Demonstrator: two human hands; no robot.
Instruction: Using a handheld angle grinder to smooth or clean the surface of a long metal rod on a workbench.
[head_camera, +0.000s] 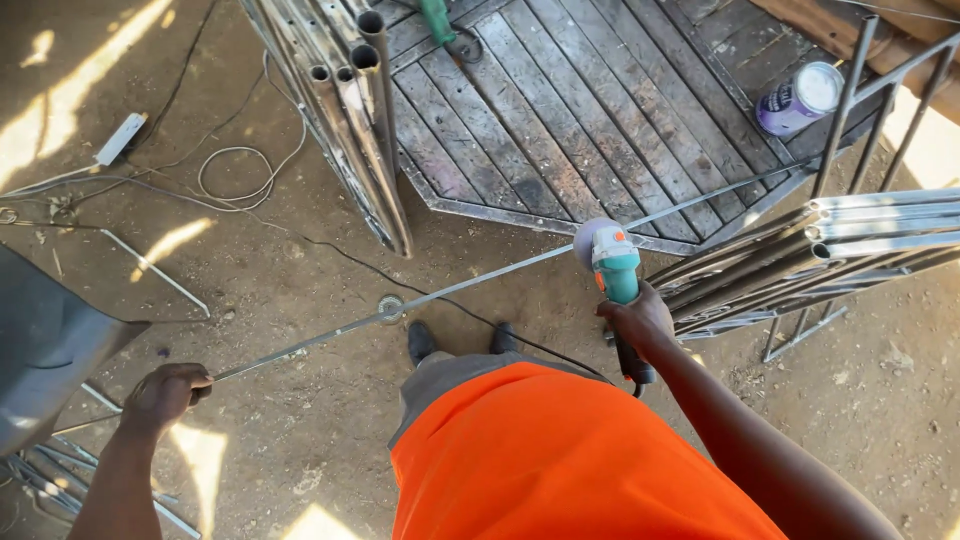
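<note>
left hand (165, 395) clenched round end of thin metal rod (480, 280), right hand (637, 320) gripping teal angle grinder (612, 262), disc touching rod, above dirt ground (300, 250)

1. A teal angle grinder (615, 268) with an orange switch and a grey disc guard.
2. A bright orange shirt (560, 470) above black shoes (422, 341).
3. A thin silver-grey metal rod (480, 281) over the tan, sun-patched dirt floor (300, 270).
4. A purple can (800, 98) with a white lid on the weathered grey plank worktop (590, 110).
5. Dull grey steel pipes (350, 110) with dark open ends.
</note>
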